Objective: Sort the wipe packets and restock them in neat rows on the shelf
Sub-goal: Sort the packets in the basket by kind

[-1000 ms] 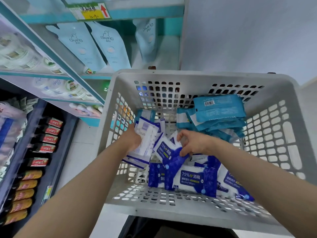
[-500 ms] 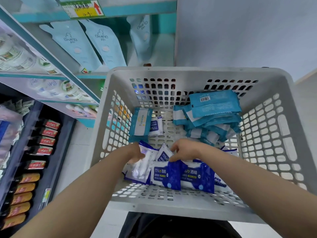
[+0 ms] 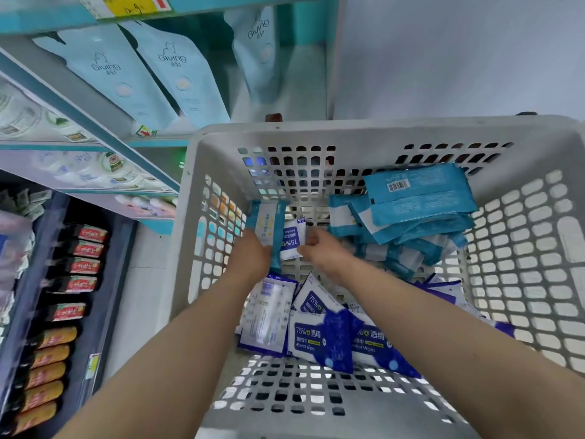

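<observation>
From my view, the basket (image 3: 348,131) is open from above; teal packets (image 3: 421,213) crowd its far right, dark-blue packets (image 3: 323,340) the near side, bare floor between.

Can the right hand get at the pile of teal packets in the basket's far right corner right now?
Probably yes. The right hand is inside the basket, beside the teal pile, which lies uncovered with nothing between them. It seems to pinch a small alcohol wipe packet, so it isn't free.
</observation>
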`<state>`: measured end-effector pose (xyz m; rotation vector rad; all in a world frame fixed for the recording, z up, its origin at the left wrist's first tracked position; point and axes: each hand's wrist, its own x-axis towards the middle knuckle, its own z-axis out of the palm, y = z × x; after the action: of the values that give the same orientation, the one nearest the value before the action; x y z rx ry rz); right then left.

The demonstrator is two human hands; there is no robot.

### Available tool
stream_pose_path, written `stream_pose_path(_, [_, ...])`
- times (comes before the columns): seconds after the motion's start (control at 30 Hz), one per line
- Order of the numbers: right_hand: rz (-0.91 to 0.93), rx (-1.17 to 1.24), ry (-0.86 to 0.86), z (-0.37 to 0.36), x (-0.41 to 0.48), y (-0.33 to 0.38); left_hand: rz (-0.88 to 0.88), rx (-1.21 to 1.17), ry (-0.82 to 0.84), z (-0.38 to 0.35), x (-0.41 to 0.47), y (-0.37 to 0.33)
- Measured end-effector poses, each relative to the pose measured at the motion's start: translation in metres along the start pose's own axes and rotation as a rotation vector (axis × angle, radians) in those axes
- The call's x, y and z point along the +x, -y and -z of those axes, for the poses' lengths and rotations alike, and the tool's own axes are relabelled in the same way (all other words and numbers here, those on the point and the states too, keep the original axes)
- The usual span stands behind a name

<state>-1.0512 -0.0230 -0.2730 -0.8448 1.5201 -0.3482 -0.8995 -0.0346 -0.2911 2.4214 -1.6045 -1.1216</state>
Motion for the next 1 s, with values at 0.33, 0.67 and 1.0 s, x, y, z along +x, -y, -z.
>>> stream_pose_path(0.33, [-0.086, 0.099, -0.071, -0.015, 0.015, -0.002, 0.081, -0.075, 0.092, -0.001, 0.007, -0.003])
stream_pose_path(0.67, [-0.012, -0.083, -0.003, 0.04, -0.03, -0.008, 0.051, -0.181, 0.172, 0.001, 0.0, -0.005])
stream_pose_path(1.0, [-0.029, -0.047, 0.063, 0.056, -0.051, -0.014, 0.119, -0.175, 0.129, 0.005, -0.005, -0.013])
